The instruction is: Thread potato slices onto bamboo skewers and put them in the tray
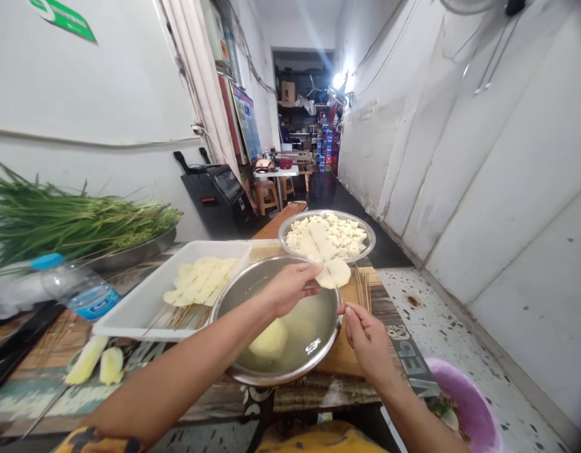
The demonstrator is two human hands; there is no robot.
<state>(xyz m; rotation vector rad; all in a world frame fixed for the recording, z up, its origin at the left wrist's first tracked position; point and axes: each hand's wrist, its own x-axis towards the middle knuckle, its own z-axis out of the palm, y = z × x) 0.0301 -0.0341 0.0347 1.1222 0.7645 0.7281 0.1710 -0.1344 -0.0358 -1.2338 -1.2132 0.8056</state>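
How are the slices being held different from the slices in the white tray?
The held slices are up in the air; the tray slices lie in the white tray. The held slices are few; the tray slices make a wide patch. Both look pale and thin.

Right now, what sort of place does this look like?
Likely a small eatery's food-prep area, though I can't confirm: a white tray holds skewered pale slices, a wide bowl is heaped with pale floret-like pieces, and a big bundle of long greens lies at the left.

A bright lamp [338, 80] glows beside white walls [464, 151].
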